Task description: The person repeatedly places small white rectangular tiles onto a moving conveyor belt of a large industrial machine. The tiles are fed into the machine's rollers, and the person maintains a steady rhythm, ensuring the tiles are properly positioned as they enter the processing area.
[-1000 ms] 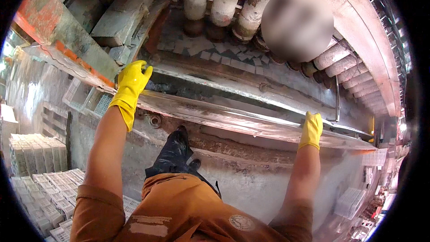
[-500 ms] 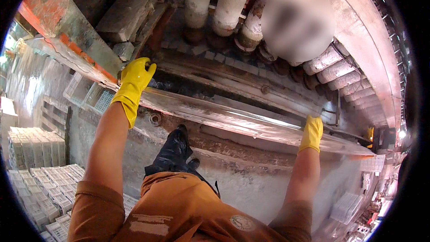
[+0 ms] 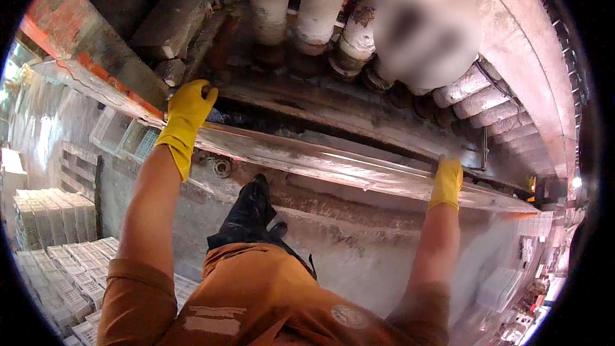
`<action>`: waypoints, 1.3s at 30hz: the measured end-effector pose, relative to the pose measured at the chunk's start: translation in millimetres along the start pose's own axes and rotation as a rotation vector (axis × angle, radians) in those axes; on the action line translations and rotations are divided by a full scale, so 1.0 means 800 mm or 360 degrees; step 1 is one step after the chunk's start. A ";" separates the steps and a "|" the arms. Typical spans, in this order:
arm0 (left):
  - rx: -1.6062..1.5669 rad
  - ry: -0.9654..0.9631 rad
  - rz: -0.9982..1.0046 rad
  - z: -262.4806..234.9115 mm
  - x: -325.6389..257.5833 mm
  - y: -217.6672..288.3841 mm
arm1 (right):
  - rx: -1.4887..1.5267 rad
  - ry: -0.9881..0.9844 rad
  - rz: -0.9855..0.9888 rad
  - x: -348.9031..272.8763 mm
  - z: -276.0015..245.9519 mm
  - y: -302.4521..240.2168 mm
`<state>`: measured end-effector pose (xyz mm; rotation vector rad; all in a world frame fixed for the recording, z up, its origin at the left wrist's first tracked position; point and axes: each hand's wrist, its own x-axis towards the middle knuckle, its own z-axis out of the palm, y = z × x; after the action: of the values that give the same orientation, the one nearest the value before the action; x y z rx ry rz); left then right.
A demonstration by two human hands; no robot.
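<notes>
A long, pale, stained metal panel runs across the front of a machine at waist height, sloping down to the right. My left hand, in a yellow rubber glove, is curled over the panel's left part beside an orange-edged post; its fingertips are partly hidden. Farther right, my right hand, gloved in yellow too, has its fingers bent over the panel's top edge, with the fingertips out of sight behind it. Between panel and machine lies a dark, narrow trough.
Upright whitish cylinders stand in a row behind the trough under a curved pale beam. Stacked white plastic crates fill the lower left, near a pallet. A round metal fitting sits below the panel.
Both hands keep their places along the panel, with only slight shifts. The view has moved a little, and the trough behind the panel looks darker.
</notes>
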<state>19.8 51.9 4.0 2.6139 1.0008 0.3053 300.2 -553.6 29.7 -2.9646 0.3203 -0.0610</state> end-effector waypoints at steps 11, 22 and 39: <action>0.0072 0.0016 0.0068 0.004 0.030 -0.020 | -0.0084 -0.0140 0.0059 0.015 -0.011 -0.047; 0.0123 0.0007 0.0017 -0.016 0.022 0.001 | -0.0150 -0.0107 0.0166 0.038 0.005 -0.052; 0.0063 0.0009 0.0061 -0.012 0.032 -0.021 | 0.0208 -0.0079 0.0041 0.042 0.010 -0.042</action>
<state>25.4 83.6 9.0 2.6719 0.9696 0.3048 340.5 -527.2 28.0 -2.8272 0.3344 -0.0052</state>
